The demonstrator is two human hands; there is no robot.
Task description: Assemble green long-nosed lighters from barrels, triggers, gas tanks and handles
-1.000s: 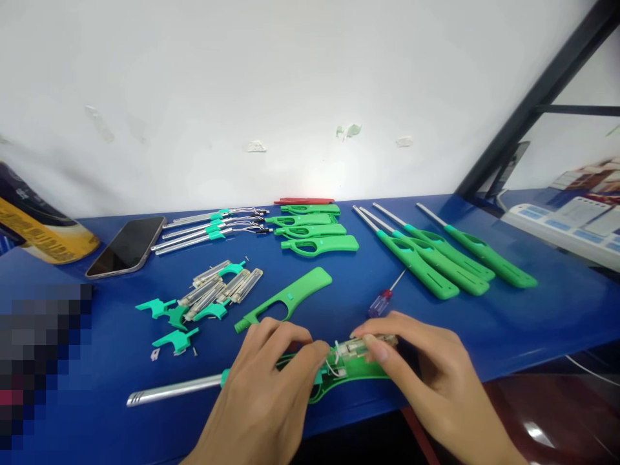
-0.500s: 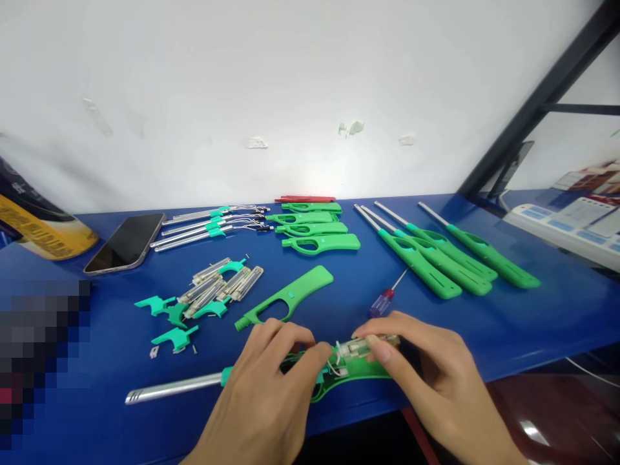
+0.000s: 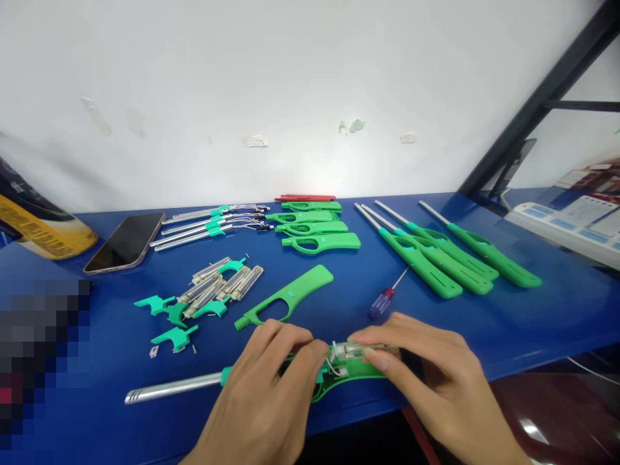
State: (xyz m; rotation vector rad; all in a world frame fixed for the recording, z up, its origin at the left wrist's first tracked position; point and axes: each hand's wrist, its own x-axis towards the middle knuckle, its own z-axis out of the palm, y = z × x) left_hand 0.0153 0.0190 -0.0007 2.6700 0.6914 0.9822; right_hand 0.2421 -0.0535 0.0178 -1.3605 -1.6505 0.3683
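A green lighter handle half point(image 3: 361, 369) lies at the table's front with its inside facing up; a silver lighter tube point(image 3: 174, 389) runs out of it to the left. My left hand point(image 3: 266, 381) is closed over the handle's front part and hides much of it. Between the thumb and fingers of my right hand point(image 3: 431, 374) is a clear gas tank point(image 3: 358, 351), lying along the handle's open inside. White wires show between the two hands. Just beyond them rests a loose green handle half point(image 3: 295, 290).
Several gas tanks point(image 3: 206, 294) and teal triggers point(image 3: 177, 337) lie at left. Behind are tubes with wires point(image 3: 194, 239) and green handle halves point(image 3: 322, 243). Several assembled lighters point(image 3: 426, 271) and a screwdriver point(image 3: 382, 302) lie at right. A phone point(image 3: 126, 242) and a can point(image 3: 53, 226) stand far left.
The right hand has shifted slightly, and the clear gas tank now sits a little lower and flatter along the green handle. My left hand has hardly moved.
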